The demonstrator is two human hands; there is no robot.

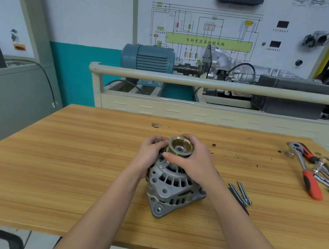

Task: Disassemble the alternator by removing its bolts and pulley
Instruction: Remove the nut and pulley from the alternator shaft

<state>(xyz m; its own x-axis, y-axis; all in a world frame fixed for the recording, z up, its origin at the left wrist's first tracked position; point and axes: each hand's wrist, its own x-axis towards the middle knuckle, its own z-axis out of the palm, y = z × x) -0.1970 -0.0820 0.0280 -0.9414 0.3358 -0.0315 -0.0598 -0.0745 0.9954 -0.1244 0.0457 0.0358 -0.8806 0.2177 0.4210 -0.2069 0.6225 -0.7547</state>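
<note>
A silver alternator [170, 187] stands on the wooden table [65, 165] with its gold grooved pulley [180, 146] pointing up. My right hand [194, 163] grips the pulley, thumb on its near side and fingers over its far rim. My left hand [149, 155] holds the alternator's housing on the left, fingers curled round its upper edge beside the pulley. Two long bolts [240, 193] lie loose on the table just right of my right forearm.
A ratchet wrench with a red handle [307, 174] lies at the table's right edge among several sockets and metal tools [327, 174]. A small nut or socket [289, 153] sits beside the ratchet head. A training bench with a blue motor [148, 57] stands behind the table.
</note>
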